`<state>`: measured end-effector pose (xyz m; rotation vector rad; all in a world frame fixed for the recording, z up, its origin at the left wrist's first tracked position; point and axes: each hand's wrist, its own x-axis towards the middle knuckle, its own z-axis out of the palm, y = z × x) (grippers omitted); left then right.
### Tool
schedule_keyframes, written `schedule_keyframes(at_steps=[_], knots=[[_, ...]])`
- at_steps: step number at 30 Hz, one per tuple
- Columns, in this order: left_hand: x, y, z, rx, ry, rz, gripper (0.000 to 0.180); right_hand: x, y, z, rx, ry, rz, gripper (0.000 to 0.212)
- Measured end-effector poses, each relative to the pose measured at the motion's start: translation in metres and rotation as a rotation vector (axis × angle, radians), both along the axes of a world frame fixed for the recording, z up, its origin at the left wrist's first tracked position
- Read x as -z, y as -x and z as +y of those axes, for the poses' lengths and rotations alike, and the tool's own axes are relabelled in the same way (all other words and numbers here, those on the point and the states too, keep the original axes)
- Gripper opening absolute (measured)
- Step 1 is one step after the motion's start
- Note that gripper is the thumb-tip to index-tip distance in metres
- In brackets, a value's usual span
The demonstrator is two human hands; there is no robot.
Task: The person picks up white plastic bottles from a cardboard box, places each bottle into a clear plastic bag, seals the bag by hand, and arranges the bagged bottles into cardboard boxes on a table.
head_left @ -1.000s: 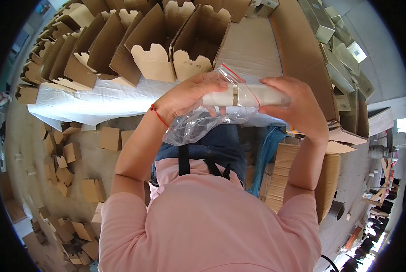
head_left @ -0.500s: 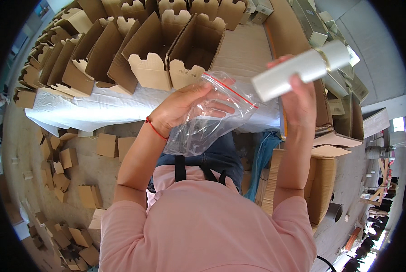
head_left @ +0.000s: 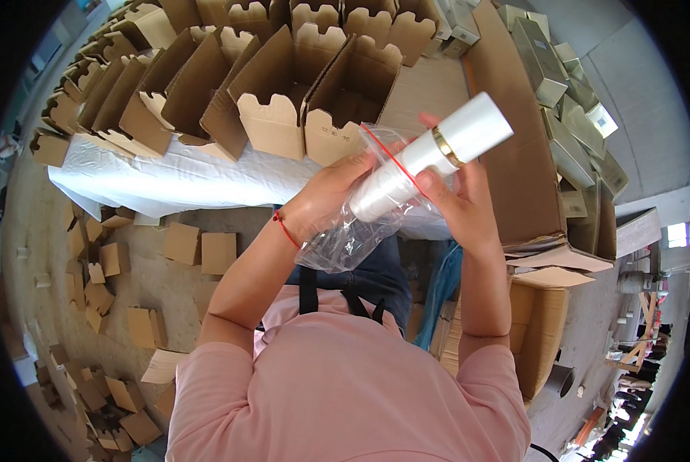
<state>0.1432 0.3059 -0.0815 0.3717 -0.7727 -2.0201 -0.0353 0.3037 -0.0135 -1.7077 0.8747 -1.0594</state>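
A white cylindrical bottle (head_left: 474, 127) with a gold band slants across the space in front of me. Its lower part sits inside a clear zip bag (head_left: 343, 248) with a red strip along the mouth; the end past the band sticks out. My left hand (head_left: 318, 192), with a red cord on the wrist, is closed on the bag near its mouth, its fingers partly hidden by plastic and bottle. Round the bottle near the gold band, my right hand (head_left: 468, 212) grips with the thumb on the near side and a fingertip showing beyond.
Rows of open cardboard boxes (head_left: 272, 127) stand on a table with a white cover (head_left: 198, 173). At right, a large carton (head_left: 514, 154) borders several gold-coloured boxes (head_left: 541, 61). A lower open carton (head_left: 541, 331) stands by my right arm. Small cardboard boxes (head_left: 146, 327) litter the floor at left.
My right hand has brought the bottle left and down, and its lower part has entered the bag. My left hand still holds the bag, now slightly further right.
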Motion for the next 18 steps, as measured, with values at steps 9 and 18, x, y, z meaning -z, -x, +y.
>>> schedule_keyframes(at_steps=[9,18], knots=[[-0.023,0.006,-0.011,-0.060,0.180,0.072,0.059,0.004,0.023,0.001,-0.129,0.065,0.060,0.059],[-0.031,0.009,-0.013,-0.132,0.279,-0.062,0.065,-0.004,0.027,0.008,-0.052,0.004,0.144,0.038]])
